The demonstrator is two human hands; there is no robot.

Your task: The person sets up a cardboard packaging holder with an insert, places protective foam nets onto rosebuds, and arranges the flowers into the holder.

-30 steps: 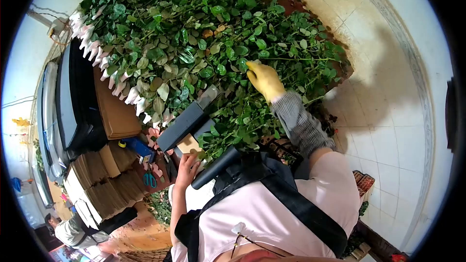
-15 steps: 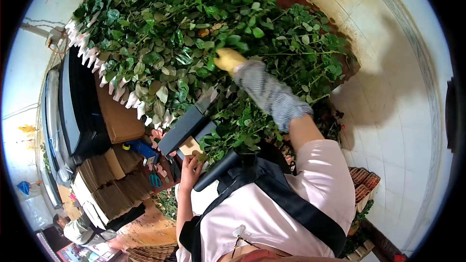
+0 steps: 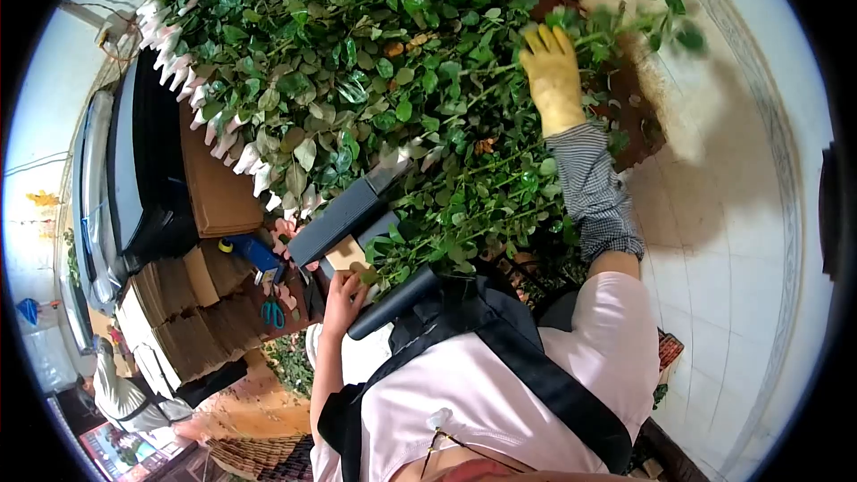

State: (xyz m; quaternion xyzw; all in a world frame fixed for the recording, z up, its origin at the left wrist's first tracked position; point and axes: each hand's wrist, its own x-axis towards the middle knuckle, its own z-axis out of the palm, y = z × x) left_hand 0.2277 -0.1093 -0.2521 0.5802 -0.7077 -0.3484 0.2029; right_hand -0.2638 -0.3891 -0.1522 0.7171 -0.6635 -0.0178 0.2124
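Observation:
My left hand, bare, has its fingers curled at the lower edge of a tan piece of cardboard. Cut stem leaves touch it, and what its fingertips hold is hidden. My right hand wears a yellow glove under a grey striped sleeve. Its fingers are bent over a leafy rose stem, whose leafy end sticks out to the right, blurred. A large pile of rose stems lies in front of me, with pale wrapped heads along its left edge. A dark grey box-like block rests beside the card.
At left are stacked cardboard sheets, dark panels, a blue tool and teal scissors. A black rounded bar lies against my apron. A tiled wall is at right. Another person is at lower left.
My right hand has moved right and slightly up across the pile, and a leafy stem now extends past it towards the wall. My left hand has stayed beside the card.

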